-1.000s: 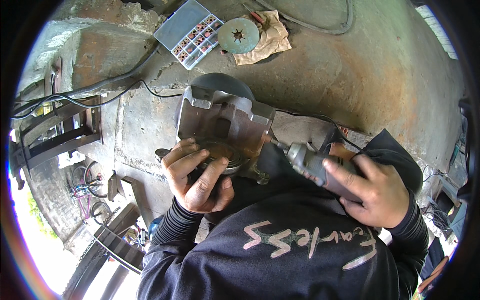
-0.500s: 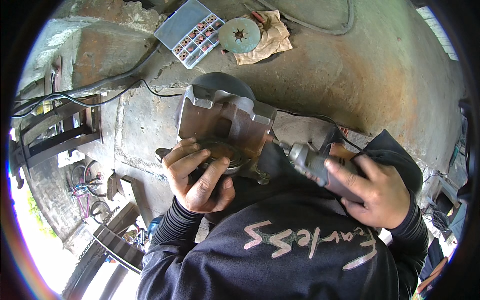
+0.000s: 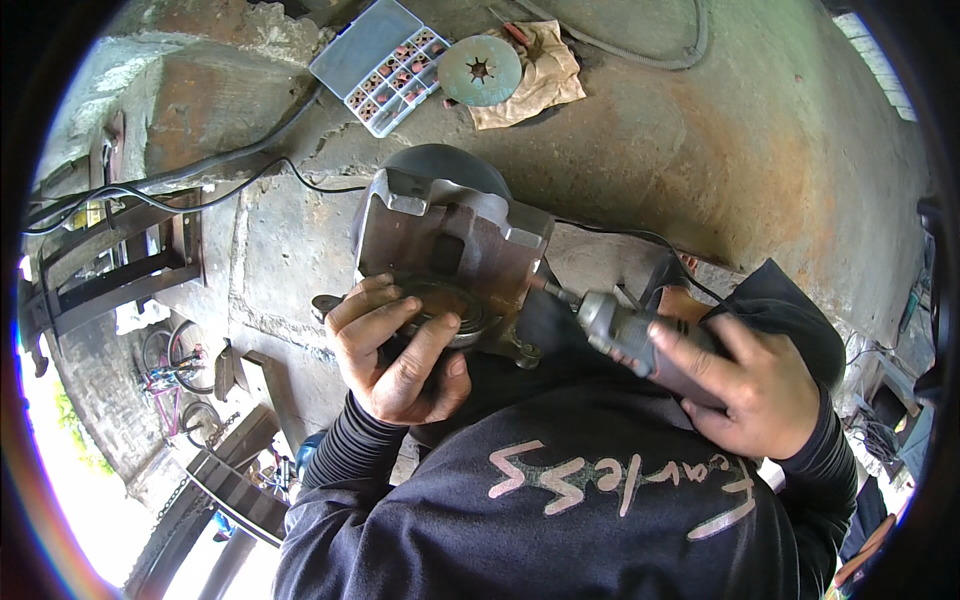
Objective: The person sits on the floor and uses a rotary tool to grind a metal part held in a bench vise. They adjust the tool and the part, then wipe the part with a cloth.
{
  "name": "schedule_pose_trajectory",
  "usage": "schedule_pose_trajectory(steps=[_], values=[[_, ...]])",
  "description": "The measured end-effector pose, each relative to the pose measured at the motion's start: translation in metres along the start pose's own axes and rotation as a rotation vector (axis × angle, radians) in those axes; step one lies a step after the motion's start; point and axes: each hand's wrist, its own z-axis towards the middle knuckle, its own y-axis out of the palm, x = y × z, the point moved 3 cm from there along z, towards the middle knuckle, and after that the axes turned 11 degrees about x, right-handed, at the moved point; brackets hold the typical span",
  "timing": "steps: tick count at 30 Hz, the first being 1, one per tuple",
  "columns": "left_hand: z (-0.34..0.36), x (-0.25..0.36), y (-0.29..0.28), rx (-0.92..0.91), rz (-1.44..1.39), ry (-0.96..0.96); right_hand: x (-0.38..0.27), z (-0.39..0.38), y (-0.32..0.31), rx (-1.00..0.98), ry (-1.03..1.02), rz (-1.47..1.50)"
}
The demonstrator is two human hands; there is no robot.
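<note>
I see the left hand (image 3: 398, 362) with fingers curled on the near end of the metal part (image 3: 482, 240), in the middle. The right hand (image 3: 758, 388) grips a power tool (image 3: 628, 332), pointing left, near the part.

The casting (image 3: 400, 240) is dull, rough metal. The case (image 3: 358, 58) is clear, smooth plastic; the sweatshirt (image 3: 430, 530) is matt cloth.

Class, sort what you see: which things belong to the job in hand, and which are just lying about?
In the job:
- metal casting, held by the left hand
- power tool in the right hand

Lying about:
- open compartment box, possibly tool supplies
- round disc
- brown cloth
</note>
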Motion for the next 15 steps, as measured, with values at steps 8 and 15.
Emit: schedule_pose_trajectory(steps=[8, 15], values=[[-0.0003, -0.0006, 0.0004, 0.003, -0.008, 0.006, -0.0009, -0.0013, 0.0015, -0.035, 0.008, -0.016], [-0.0007, 0.0, -0.0003, 0.002, -0.001, 0.004, -0.0016, -0.0009, 0.0009, -0.018, -0.007, -0.021]])
